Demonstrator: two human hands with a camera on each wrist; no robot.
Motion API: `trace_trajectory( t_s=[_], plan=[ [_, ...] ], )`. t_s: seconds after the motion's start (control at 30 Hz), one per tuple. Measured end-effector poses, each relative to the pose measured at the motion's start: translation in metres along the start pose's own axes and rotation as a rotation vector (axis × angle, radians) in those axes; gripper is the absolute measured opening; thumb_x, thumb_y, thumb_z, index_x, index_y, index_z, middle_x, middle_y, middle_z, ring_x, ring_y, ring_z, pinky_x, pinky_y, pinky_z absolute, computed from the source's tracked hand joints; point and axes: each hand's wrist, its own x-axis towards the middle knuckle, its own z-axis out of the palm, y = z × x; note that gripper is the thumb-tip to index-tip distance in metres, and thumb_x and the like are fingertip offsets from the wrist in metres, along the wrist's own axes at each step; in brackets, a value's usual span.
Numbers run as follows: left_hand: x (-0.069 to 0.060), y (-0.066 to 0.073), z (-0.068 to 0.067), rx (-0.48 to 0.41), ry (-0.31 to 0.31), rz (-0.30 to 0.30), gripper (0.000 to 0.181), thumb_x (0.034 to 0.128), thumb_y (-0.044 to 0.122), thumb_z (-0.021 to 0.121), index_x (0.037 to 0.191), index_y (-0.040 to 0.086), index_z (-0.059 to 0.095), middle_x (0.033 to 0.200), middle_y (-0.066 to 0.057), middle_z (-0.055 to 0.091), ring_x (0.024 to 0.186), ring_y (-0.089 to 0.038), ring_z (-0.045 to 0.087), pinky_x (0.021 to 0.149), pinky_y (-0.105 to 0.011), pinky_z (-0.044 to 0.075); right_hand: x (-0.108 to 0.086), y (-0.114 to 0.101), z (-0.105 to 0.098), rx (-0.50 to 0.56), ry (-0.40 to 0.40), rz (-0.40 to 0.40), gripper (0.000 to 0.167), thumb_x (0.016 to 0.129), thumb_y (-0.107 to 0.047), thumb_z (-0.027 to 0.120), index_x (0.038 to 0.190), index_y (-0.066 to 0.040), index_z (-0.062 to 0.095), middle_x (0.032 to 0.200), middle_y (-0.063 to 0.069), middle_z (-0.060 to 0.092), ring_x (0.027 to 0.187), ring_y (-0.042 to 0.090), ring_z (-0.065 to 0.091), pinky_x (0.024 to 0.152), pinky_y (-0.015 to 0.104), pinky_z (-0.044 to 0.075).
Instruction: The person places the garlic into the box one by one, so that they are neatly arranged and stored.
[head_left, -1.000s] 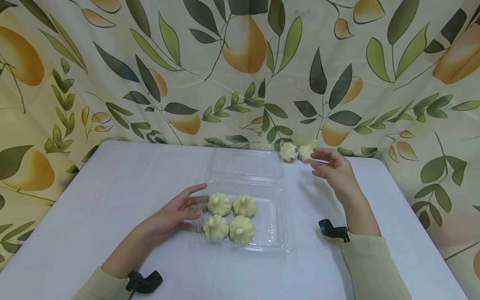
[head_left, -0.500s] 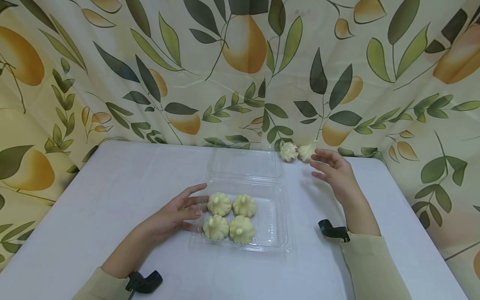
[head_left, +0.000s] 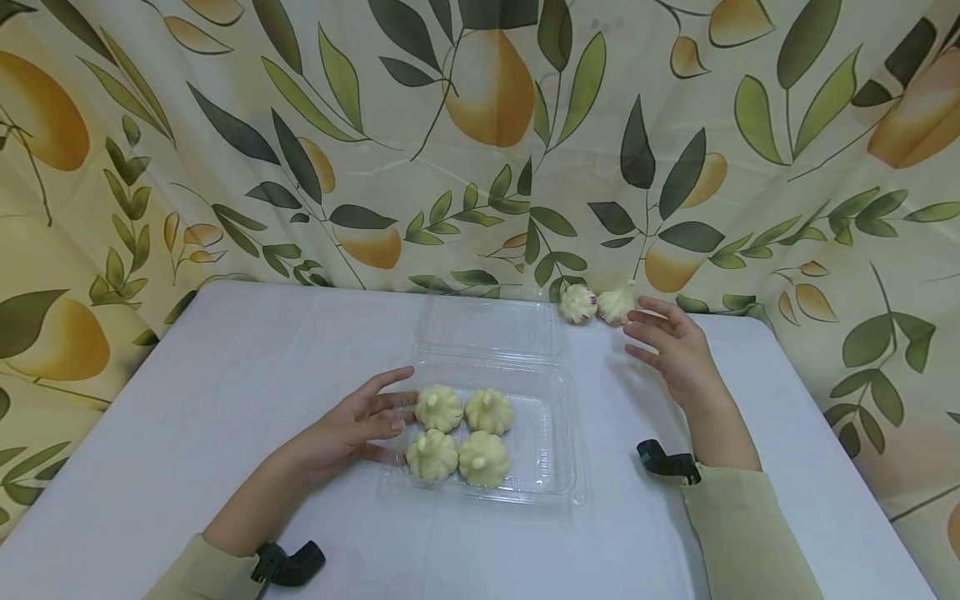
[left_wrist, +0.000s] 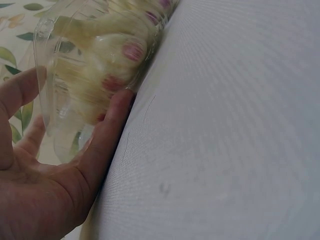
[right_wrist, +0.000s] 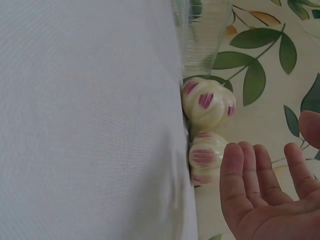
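A clear plastic clamshell box (head_left: 547, 442) lies with its lid folded back, and several pale garlic bulbs (head_left: 483, 458) sit in its left part. My left hand (head_left: 352, 429) rests against the box's left side with relaxed, spread fingers. In the left wrist view, that hand (left_wrist: 60, 175) touches the clear wall, and reddish patches show on the bulbs (left_wrist: 115, 65) inside. Two more garlic bulbs (head_left: 577, 303) stand side by side at the back edge. My right hand (head_left: 678, 354) hovers close to the right bulb (head_left: 617, 305), fingers loosely bent and holding nothing; the right wrist view shows both purple-streaked bulbs (right_wrist: 207, 102).
The box's transparent lid (head_left: 491, 329) reaches almost to the table's back edge. Behind the white table (head_left: 300, 350) hangs a cloth (head_left: 375, 167) printed with fruit and leaves. Both wrists carry black camera mounts (head_left: 666, 461).
My right hand has shifted very slightly right, baring a little more of the right garlic bulb. My left hand, the box and the bulbs stay put.
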Motion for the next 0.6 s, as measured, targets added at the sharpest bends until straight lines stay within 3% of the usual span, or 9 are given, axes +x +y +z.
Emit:
trace_trajectory(
  t_s=[0.6],
  plan=[
    [0.001, -0.0015, -0.0009, -0.001, -0.004, -0.002, 0.075, 0.0993, 0.006, 0.056, 0.16, 0.025, 0.017, 0.162, -0.017, 0.024, 0.145, -0.041, 0.031, 0.09, -0.054, 0.054, 0.0026, 0.0043, -0.0037, 0.049, -0.018, 0.025, 0.063, 0.098, -0.018, 0.065, 0.153, -0.009, 0.033, 0.127, 0.003, 0.055, 0.102, 0.008, 0.065, 0.084, 0.024, 0.057]
  ],
)
